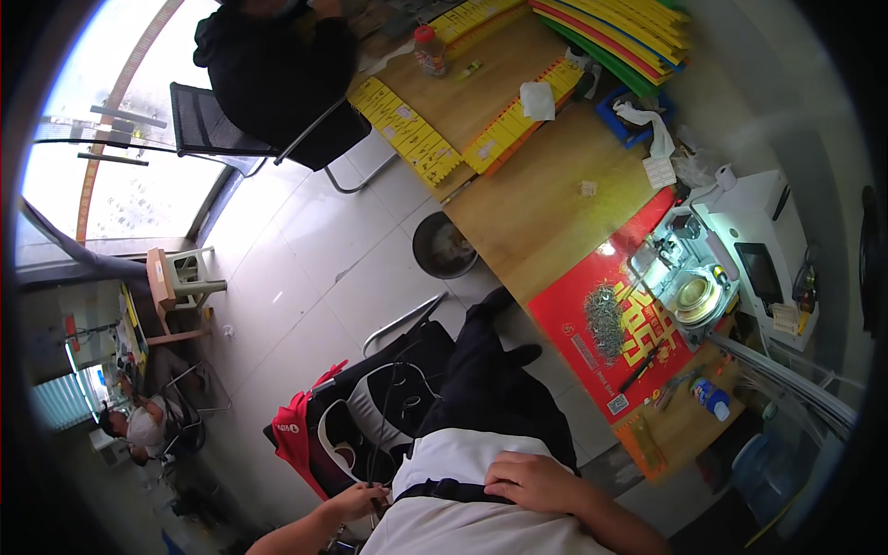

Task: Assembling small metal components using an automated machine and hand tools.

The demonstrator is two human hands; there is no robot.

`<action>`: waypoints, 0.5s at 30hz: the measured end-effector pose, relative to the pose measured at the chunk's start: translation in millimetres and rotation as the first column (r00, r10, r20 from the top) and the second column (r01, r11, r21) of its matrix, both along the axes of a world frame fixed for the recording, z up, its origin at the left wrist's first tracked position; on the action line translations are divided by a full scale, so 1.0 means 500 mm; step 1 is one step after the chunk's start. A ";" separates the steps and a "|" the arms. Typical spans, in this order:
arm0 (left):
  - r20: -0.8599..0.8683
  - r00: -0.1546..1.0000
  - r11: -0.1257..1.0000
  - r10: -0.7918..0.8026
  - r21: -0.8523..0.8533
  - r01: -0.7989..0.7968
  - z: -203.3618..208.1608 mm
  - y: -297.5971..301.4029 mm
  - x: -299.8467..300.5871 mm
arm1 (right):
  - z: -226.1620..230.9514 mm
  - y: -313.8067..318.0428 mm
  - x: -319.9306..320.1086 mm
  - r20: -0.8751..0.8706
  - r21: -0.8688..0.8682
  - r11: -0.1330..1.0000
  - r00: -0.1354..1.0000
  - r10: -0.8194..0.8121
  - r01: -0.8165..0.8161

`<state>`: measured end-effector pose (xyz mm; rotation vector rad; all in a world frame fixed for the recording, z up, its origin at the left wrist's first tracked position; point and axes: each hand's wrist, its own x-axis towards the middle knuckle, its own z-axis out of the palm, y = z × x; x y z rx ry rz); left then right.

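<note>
My left hand (pixel 356 500) is closed round thin dark cables (pixel 375 453) beside my left hip. The cables run up toward a black chair (pixel 398 398), where a white and grey curved object (pixel 356 430) lies. Across my waist goes a black strap (pixel 453 489) over a white shirt. My right hand (pixel 529 480) rests against my belly with curled fingers closed over this strap; its fingertips are partly hidden. A red cloth (pixel 296 442) hangs on the chair's left side.
On the right, a wooden table (pixel 518 222) bears a red mat (pixel 578 338) with a heap of small metal pieces (pixel 606 319), beside a white machine (pixel 758 254). A dark bucket (pixel 444 245) stands on the floor. A person in black (pixel 277 65) sits at the far end; another person (pixel 148 421) sits far left.
</note>
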<state>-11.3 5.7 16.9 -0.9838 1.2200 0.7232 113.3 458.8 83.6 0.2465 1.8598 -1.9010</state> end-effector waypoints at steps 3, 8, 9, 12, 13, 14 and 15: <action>0.014 0.937 0.937 -0.350 0.032 0.349 0.075 0.060 -0.085 | 0.030 0.007 0.006 0.024 0.071 0.996 0.998 -0.052 0.050; -0.159 0.862 0.861 -0.481 0.102 0.499 0.117 0.148 -0.212 | 0.003 0.055 0.158 0.243 -0.025 0.987 0.958 -0.150 0.161; -0.174 0.874 0.875 -0.454 0.098 0.474 0.131 0.200 -0.251 | -0.010 0.057 0.218 0.314 -0.101 0.982 0.942 -0.122 0.161; -0.301 0.914 0.942 -0.273 0.110 0.318 0.125 0.244 -0.331 | -0.001 0.065 0.332 0.605 -0.348 0.824 0.778 -0.167 0.447; -0.303 0.915 0.944 -0.268 0.108 0.312 0.118 0.257 -0.342 | -0.006 0.070 0.333 0.604 -0.351 0.826 0.781 -0.160 0.441; -0.240 0.947 0.960 -0.211 0.131 0.247 0.112 0.270 -0.345 | -0.013 0.074 0.333 0.618 -0.394 0.820 0.780 -0.098 0.415; -0.177 0.971 0.971 -0.158 0.149 0.185 0.108 0.277 -0.346 | -0.020 0.076 0.333 0.629 -0.438 0.808 0.777 -0.038 0.394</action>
